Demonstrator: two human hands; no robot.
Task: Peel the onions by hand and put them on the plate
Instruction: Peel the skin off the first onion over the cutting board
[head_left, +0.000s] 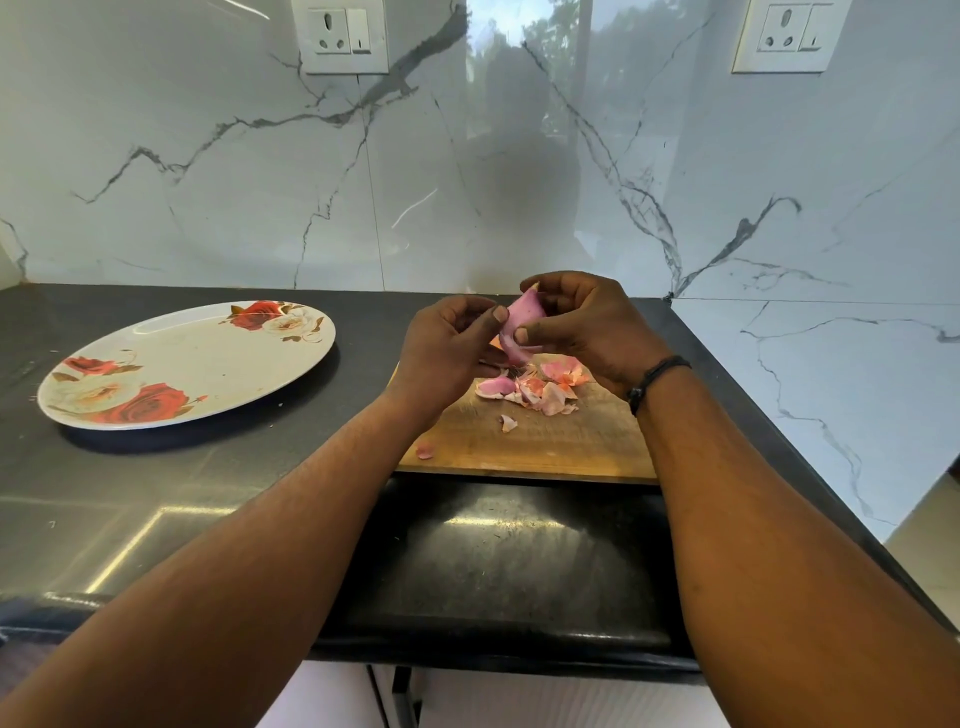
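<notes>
Gripping a pink onion in curled fingers, right hand; left hand pinching its skin above the cutting board; peels below; plate left.

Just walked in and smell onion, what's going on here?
A person is peeling an onion by hand above a wooden cutting board. The right hand grips it while the left hand pinches its skin. Torn peels lie on the board. The floral plate to the left holds no onions yet.
</notes>
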